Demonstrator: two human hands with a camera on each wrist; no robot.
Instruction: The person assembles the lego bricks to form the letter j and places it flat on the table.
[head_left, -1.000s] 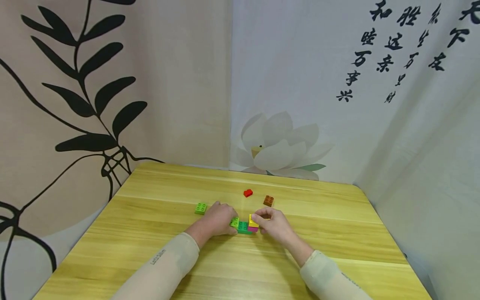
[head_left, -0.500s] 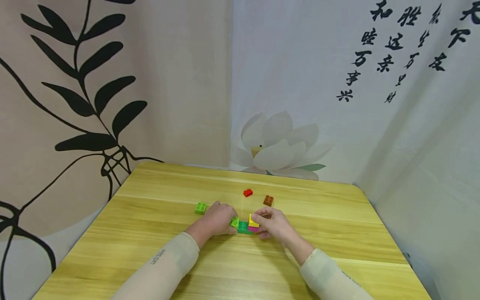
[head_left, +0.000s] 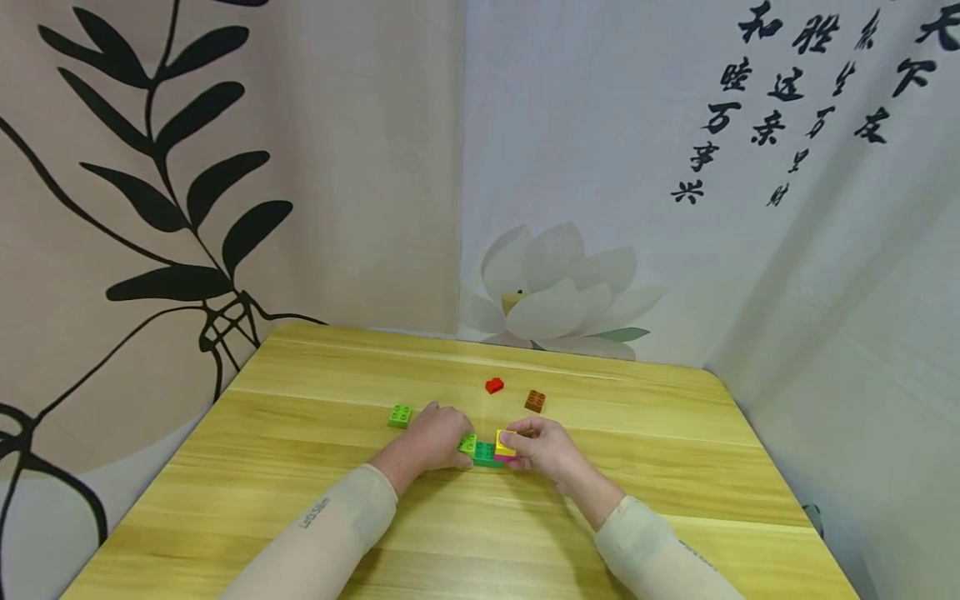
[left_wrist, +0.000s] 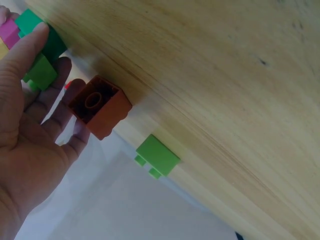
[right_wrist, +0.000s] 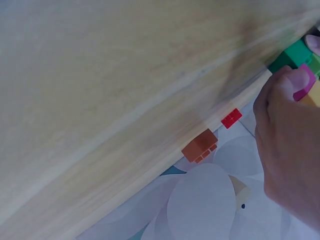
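A long dark green brick (head_left: 484,453) lies on the table with a light green brick (head_left: 468,444) on its left end and a pink brick (head_left: 504,458) on its right. Above the pink one sits a yellow brick (head_left: 505,442). My left hand (head_left: 435,438) grips the green bricks at the left end, its thumb along the dark green side. In the left wrist view a brown brick (left_wrist: 101,107), hollow underside showing, lies against that hand's other fingers; the head view hides it. My right hand (head_left: 546,448) pinches the yellow brick, with a fingertip against the pink one.
Behind the hands lie a small red brick (head_left: 494,385) and another brown brick (head_left: 535,401). A loose light green brick (head_left: 400,416) is left of my left hand. A printed curtain (head_left: 375,167) hangs beyond the wooden table's (head_left: 480,542) far edge.
The right hand's lower finger has drawn in against the pink brick, and the hand has shifted very slightly. The left hand and loose bricks stay put.
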